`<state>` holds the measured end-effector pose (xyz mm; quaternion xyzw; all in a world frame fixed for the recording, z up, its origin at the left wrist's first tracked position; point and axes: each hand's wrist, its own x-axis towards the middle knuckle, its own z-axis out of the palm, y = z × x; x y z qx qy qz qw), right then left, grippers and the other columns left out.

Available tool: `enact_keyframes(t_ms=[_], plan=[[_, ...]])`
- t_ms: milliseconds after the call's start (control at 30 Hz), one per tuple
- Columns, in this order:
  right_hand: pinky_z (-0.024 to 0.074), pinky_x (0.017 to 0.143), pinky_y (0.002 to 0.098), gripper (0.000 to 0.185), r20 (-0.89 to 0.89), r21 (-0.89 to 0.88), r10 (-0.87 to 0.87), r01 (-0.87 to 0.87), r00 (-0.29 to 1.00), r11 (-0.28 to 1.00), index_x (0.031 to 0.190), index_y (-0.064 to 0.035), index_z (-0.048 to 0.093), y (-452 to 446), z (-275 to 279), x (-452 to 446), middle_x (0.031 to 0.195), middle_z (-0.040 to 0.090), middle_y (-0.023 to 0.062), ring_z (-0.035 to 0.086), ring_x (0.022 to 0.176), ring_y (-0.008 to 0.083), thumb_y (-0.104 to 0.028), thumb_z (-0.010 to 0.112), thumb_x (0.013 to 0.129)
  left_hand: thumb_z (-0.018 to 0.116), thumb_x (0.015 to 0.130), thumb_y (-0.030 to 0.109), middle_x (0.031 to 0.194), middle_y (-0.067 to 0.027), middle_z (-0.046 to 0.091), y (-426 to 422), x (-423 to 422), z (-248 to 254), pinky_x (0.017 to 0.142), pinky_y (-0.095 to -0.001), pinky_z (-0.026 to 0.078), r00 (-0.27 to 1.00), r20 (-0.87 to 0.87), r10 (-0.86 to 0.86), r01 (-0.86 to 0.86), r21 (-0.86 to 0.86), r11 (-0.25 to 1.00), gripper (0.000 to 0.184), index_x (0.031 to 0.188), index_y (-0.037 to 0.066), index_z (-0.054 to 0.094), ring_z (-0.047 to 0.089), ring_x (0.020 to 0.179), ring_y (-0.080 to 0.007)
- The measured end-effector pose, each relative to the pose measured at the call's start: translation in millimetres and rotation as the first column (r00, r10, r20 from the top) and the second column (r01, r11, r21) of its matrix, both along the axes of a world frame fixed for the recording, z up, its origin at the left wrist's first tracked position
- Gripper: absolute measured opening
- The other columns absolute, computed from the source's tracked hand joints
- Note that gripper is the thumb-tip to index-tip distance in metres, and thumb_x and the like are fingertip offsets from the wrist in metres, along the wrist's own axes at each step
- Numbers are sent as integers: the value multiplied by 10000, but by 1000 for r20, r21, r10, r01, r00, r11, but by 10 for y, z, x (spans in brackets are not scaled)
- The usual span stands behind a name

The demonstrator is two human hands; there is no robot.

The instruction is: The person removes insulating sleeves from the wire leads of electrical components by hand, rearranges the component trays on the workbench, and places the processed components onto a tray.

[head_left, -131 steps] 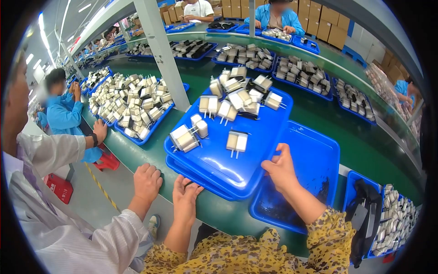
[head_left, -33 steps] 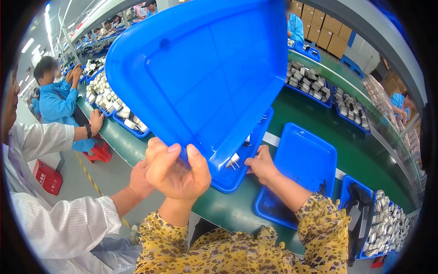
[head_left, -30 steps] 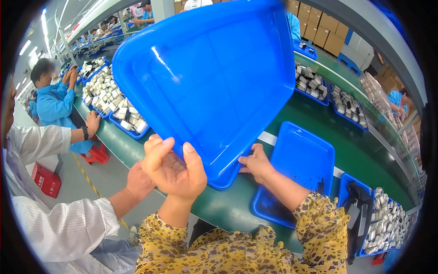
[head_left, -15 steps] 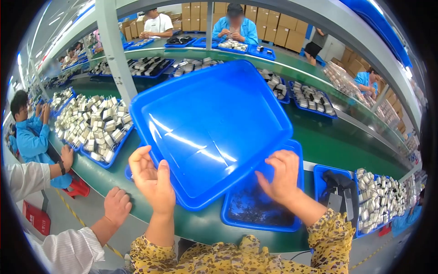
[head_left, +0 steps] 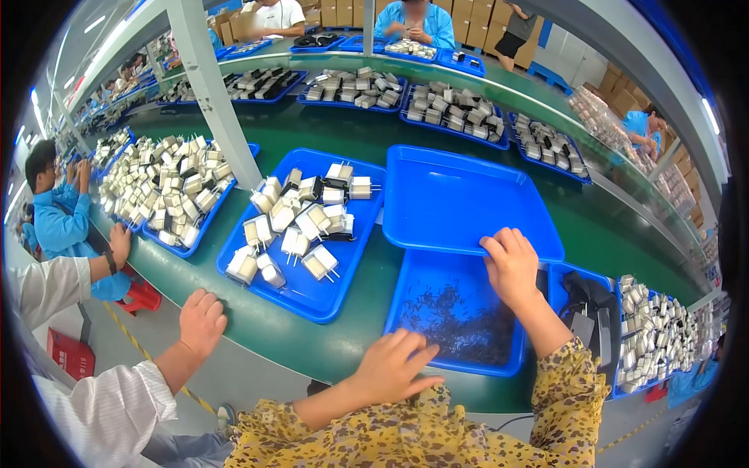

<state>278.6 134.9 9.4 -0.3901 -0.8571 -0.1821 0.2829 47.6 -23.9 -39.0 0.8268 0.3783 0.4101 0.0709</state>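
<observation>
On green tabletop (head_left: 343, 343), gripping blue tray (head_left: 468, 203) at two o'clock with right hand (head_left: 511, 267), maybe to stop slipping. At six, holding nothing in left hand (head_left: 390, 368), with fingers (head_left: 420, 359) loose.

We can read one number, 119, in white on the red box (head_left: 71, 353) low at the left, near the striped floor line (head_left: 129, 343). It runs slantwise along the side facing us, beside further white characters that are too small for us to make out. Any print on the pale plug blocks (head_left: 314, 221) or the stacked cartons (head_left: 476, 17) is likewise too small for us to tell
</observation>
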Motion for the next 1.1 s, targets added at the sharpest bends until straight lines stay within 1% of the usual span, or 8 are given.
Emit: enact_keyframes(t_ms=[100,633,700,833,867,900,967,1100], plan=[[456,679,371,253,-14,-39,-47,46,999,998,948,-130,657,13,-114,-92,824,526,41,554,799,240,-69,711,709,741,803,326,861,-31,499,10,11,-200,653,-326,403,993,-118,-2,6,35,999,350,1037,69,694,504,802,-204],[473,808,415,412,-4,-284,-32,30,999,958,1129,-3,652,-154,-212,-391,986,583,118,567,939,316,-206,749,784,760,777,256,852,-36,513,-18,-114,-180,644,-327,423,998,-46,49,-50,-28,998,290,982,63,691,510,793,-216],[474,811,418,414,4,-318,-41,40,999,947,1141,-1,646,-229,-148,-407,996,587,124,568,941,320,-191,745,787,777,770,258,865,-43,532,26,-160,-92,646,-325,443,998,54,-38,43,-80,996,301,979,60,690,526,799,-217],[477,828,430,403,-25,-310,-86,74,996,948,1144,13,630,-397,75,-398,1035,601,146,570,949,338,-156,737,794,819,753,227,904,-73,609,277,-572,185,650,-355,486,947,48,318,-322,136,937,335,1040,91,712,595,796,-262],[495,793,437,329,-70,-284,-106,82,992,955,1081,-20,647,-445,123,-401,1021,621,149,601,912,354,-151,738,793,797,770,215,938,-92,608,352,-703,235,655,-365,486,901,-43,432,-426,111,898,363,1093,87,693,598,828,-279],[495,793,437,329,-55,-305,-133,110,990,946,1081,-20,647,-580,110,-379,1021,621,149,601,912,354,-151,738,793,767,797,213,1001,-109,598,492,-840,237,653,-378,484,733,-222,643,-635,114,764,394,1153,80,663,589,850,-293],[518,750,451,270,-97,-674,-42,-34,994,738,1017,-62,657,-739,102,-473,976,632,141,635,869,365,-154,751,781,740,826,218,1041,-114,582,537,-947,140,648,-386,482,683,-294,669,-660,144,737,406,1193,74,644,579,852,-291],[536,714,471,171,29,-716,-2,22,1000,697,937,-75,641,-898,-60,-625,889,624,132,653,839,371,-141,723,802,739,835,234,1026,-117,568,529,-976,47,663,-395,487,689,-330,645,-670,51,741,314,1072,59,631,582,883,-307]])
